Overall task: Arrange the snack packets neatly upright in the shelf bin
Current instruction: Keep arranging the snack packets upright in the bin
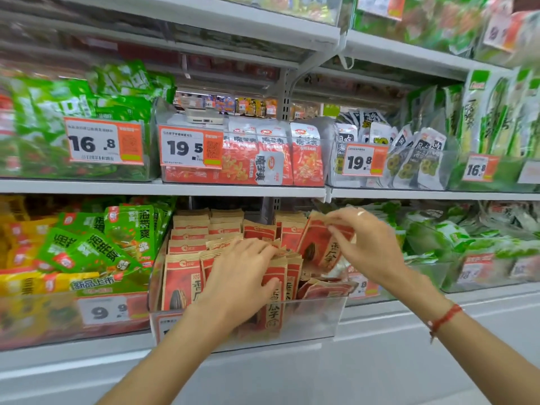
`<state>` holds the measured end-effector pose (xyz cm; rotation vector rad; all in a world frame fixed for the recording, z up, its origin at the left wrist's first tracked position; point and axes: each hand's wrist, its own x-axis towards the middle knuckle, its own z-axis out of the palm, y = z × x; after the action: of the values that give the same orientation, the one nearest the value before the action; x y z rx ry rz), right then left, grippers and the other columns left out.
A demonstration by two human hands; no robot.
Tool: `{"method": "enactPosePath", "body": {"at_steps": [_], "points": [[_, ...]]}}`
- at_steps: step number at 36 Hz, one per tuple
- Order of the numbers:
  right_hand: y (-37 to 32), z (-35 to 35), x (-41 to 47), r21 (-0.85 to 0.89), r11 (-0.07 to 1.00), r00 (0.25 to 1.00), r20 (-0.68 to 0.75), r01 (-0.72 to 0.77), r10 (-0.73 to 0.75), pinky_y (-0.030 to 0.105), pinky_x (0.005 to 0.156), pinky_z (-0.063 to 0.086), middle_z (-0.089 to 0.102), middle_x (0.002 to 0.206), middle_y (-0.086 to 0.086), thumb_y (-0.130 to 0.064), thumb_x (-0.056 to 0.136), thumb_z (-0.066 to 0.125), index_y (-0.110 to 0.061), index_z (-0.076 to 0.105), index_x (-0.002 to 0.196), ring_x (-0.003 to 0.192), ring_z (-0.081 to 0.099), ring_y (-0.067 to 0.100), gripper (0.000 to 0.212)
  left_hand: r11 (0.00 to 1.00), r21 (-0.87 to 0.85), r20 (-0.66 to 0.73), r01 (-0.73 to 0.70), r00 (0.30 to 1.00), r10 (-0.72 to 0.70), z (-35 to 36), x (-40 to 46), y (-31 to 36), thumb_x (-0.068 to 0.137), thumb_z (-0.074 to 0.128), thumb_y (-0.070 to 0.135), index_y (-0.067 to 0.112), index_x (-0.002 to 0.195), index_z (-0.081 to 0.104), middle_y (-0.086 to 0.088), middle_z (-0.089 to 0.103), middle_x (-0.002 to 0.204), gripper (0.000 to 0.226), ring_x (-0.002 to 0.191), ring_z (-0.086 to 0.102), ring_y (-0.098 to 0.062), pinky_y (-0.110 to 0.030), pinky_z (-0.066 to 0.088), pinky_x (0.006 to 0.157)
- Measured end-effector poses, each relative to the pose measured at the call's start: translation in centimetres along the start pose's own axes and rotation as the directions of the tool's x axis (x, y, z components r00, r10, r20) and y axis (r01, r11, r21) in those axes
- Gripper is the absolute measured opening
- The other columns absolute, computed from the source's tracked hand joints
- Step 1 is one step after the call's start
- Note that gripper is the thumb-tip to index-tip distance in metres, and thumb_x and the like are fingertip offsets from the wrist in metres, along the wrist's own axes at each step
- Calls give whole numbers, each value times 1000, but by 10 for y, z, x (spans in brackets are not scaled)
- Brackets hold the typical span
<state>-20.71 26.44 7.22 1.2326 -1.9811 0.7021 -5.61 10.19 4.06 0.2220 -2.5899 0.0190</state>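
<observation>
A clear plastic shelf bin point(315, 317) on the lower shelf holds several brown-and-red sunflower seed packets point(181, 282), most standing upright in rows. My left hand point(239, 276) grips the tops of the front upright packets near the bin's middle, thumb in front and fingers curled over them. My right hand point(368, 244) pinches the top edge of one tilted packet point(318, 247), lifted above the bin's right side. A few packets point(324, 287) lie flat and loose at the bin's right front.
Green and yellow snack packets point(96, 247) fill the bin to the left, pale green ones point(455, 238) the bin to the right. The shelf above point(175, 188) carries red packets point(260, 159) and orange price tags point(190, 147) close over the bin.
</observation>
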Motion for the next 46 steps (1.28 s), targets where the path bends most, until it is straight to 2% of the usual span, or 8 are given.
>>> {"method": "enactPosePath", "body": {"at_steps": [5, 10, 16, 25, 31, 37, 43, 46], "points": [[-24, -47, -10, 82, 987, 952, -286, 135, -107, 31, 69, 53, 66, 86, 0, -12, 87, 63, -8, 69, 97, 77, 62, 16, 12, 993, -108, -50, 49, 997, -55, -28, -30, -4, 101, 39, 36, 36, 132, 49, 20, 53, 133, 32, 126, 45, -3, -25, 34, 104], [-61, -77, -19, 228, 958, 917, -391, 175, -75, 7, 72, 41, 58, 81, -9, -18, 89, 60, -12, 64, 95, 75, 53, -2, 9, 948, -302, -55, 97, 991, -119, -51, -61, 8, 99, 29, 50, 45, 129, 48, 35, 51, 122, 36, 113, 46, 14, -18, 39, 87], [-103, -39, -26, 546, 838, 999, 48, -19, -9, 8, 70, 42, 65, 84, -20, -24, 85, 63, -23, 67, 91, 80, 61, -4, 8, 454, -874, 7, 172, 939, -343, -47, -84, 17, 92, 33, 66, 38, 102, 67, 21, 71, 98, 45, 94, 64, 3, -21, 48, 82], [-107, 13, -55, 736, 533, 895, 435, -417, 100, 18, 68, 54, 74, 90, -6, -19, 83, 71, -17, 73, 92, 83, 69, 5, 10, 434, -843, 150, 318, 914, -378, -9, -113, -15, 75, 63, 39, 24, 100, 69, 13, 73, 98, 30, 93, 67, -3, -17, 51, 81], [-108, 28, -65, 666, 360, 739, 664, -653, 113, 26, 81, 57, 73, 104, -3, -28, 83, 68, -21, 66, 112, 97, 69, 10, 30, 183, -911, 228, 370, 821, -523, -3, -119, -15, 87, 62, 22, 19, 97, 68, 3, 74, 92, 12, 81, 71, -5, -19, 55, 63], [-115, 37, -70, 690, 394, 792, 558, -608, 246, 21, 67, 55, 74, 89, 4, -16, 86, 69, -16, 70, 95, 82, 70, 13, 9, 397, -805, 130, 440, 784, -607, 2, -128, -20, 75, 74, 39, 36, 107, 60, 20, 68, 101, 35, 91, 64, 3, -16, 51, 72], [-121, 34, -71, 749, 428, 856, 373, -506, 359, 35, 71, 56, 73, 80, 3, -14, 83, 72, -20, 69, 78, 79, 69, 21, 7, 543, -675, 204, 500, 833, -514, -2, -131, 2, 44, 72, 75, 49, 119, 43, 35, 55, 107, 85, 94, 52, 20, -14, 45, 81], [-128, 28, -74, 756, 458, 881, 358, -468, 308, 31, 70, 57, 74, 78, -1, -12, 83, 72, -19, 70, 75, 75, 70, 15, 10, 525, -683, 248, 508, 837, -488, 3, -131, 8, 41, 70, 83, 46, 113, 52, 29, 62, 105, 83, 93, 54, 19, -12, 45, 78]]}}
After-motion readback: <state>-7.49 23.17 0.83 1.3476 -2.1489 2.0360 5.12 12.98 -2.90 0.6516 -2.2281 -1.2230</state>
